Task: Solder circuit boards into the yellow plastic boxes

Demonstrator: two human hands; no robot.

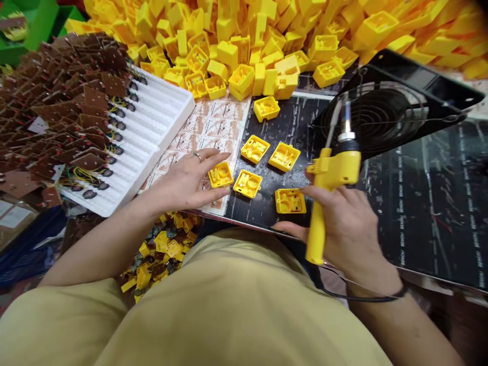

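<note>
My left hand (183,178) has its thumb and forefinger along opposite sides of a small open yellow plastic case (221,174). In my right hand (346,223) is a yellow soldering gun (335,170), its metal tip pointing away from me. The right thumb and a fingertip reach toward another yellow case (290,201) by the table's near edge. Between my hands lie further open cases: one (247,183) near the left fingertips, two behind it (255,149) (284,156), and one farther back (266,109). Moulded compartments show inside them.
A large heap of yellow cases (229,51) fills the back. At left, brown circuit boards (87,101) with wires are piled on a white foam tray (152,127). A black fan (377,112) stands at back right. Yellow parts (163,249) lie below the table edge.
</note>
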